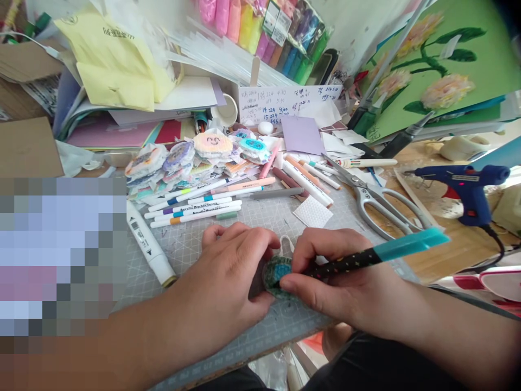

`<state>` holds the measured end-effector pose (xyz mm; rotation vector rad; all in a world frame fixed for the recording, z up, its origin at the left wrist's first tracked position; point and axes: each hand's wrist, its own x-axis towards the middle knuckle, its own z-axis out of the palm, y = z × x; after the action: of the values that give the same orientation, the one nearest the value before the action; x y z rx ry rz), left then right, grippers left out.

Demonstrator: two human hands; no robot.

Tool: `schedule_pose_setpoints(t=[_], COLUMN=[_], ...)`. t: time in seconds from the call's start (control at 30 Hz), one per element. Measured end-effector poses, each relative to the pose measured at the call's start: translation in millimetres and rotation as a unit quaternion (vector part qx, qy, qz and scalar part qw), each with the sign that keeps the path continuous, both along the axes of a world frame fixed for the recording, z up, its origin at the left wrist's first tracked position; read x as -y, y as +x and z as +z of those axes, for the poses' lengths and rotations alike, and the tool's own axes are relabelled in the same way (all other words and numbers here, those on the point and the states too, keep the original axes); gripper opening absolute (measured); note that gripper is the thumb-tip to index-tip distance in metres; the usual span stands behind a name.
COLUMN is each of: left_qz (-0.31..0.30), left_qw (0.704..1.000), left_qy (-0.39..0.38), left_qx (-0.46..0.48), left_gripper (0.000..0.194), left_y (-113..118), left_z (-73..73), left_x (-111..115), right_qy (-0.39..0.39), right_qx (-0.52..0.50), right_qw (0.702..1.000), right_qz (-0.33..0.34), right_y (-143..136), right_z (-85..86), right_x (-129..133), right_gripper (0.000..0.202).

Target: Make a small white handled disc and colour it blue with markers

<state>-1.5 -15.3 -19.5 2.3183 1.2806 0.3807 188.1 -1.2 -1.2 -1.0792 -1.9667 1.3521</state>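
Note:
My left hand [240, 271] is closed around the left edge of a small round knitted-looking piece [272, 276], dark green with a blue patch in the middle. In my right hand [345, 277] is a dark patterned pen [345, 263] with a teal cap [413, 244] on its rear end. The pen slants down to the left, its tip toward the green piece; my fingers hide the tip, so contact cannot be made out. A white loop of cord [287, 243] stands up behind the piece. Both hands are low over the grey cutting mat [195, 336].
Several acrylic markers [195, 209] lie beyond my hands, with a pile of decorated round pieces [179, 157] behind. A thick marker [148, 244] lies left. Scissors [374, 201] and a blue glue gun [468, 187] are at right. A white textured square [312, 212] lies near the centre.

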Motion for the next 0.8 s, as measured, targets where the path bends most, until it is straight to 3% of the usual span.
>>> schedule_pose_setpoints(t=[0.3,0.8], left_qz=[0.003,0.038], left_qw=[1.000,0.999], left_qy=[-0.003,0.003], left_qx=[-0.008,0.005], left_gripper=[0.034,0.032], left_y=[-0.6,3.4], left_z=[2.1,2.5], left_x=[-0.3,2.8], right_qy=[-0.018,-0.067], right_qx=[0.023,0.007], right_qw=[0.999,0.995], right_qz=[0.019,-0.071], right_y=[9.3,29.2], right_z=[2.0,-3.7], right_x=[0.8,-0.7], right_gripper=[0.023,0.020])
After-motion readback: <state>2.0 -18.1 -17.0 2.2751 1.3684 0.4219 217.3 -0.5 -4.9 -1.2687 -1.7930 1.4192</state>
